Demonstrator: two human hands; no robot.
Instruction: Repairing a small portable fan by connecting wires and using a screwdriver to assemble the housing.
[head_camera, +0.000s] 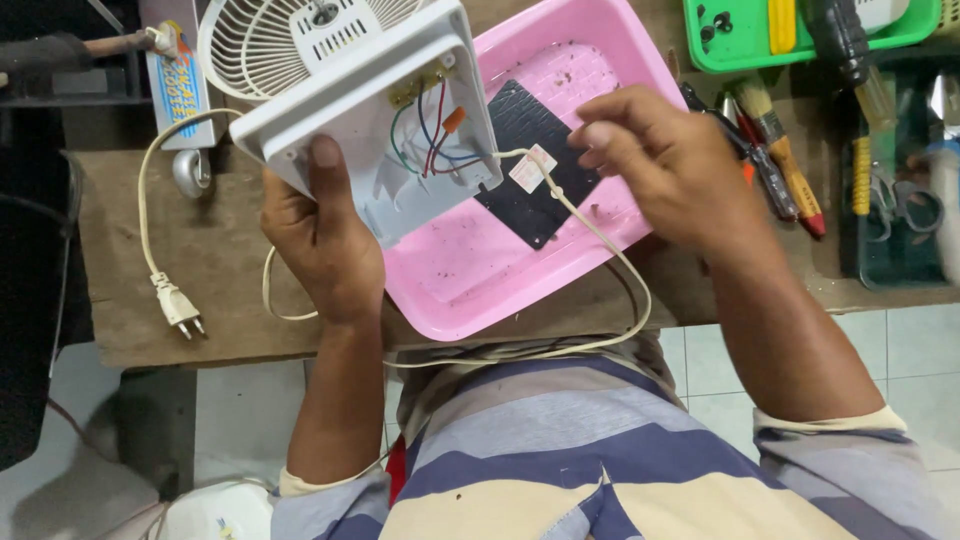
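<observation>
White plastic box fan (350, 90) with its open base turned toward the camera sat in the upper middle of the frame, tilted above the left end of a pink plastic tray (560, 270). The left hand (320, 235) was clamped on the fan's lower corner, thumb pressed flat against the white casing. Inside the open base, red, blue and green wires (432, 135) showed, with a small orange connector among them. The right hand (665, 150) hovered just right of the base, its fingers curled together around the cream power cord (590, 225) near a small white tag; whether they pinched the cord tightly I could not tell. That cord looped down past the tray's lower edge toward the person's striped shirt, then ran left across the brown wooden desk (200, 250) to a white two-pin plug (177, 305) lying at the left of the frame. A black rectangular panel (535, 170) lay flat in the tray. At the right of the frame, screwdrivers and a paintbrush with red and yellow handles (785, 175) lay near the right hand, below a green plastic basket (730, 45) in the upper right corner.
</observation>
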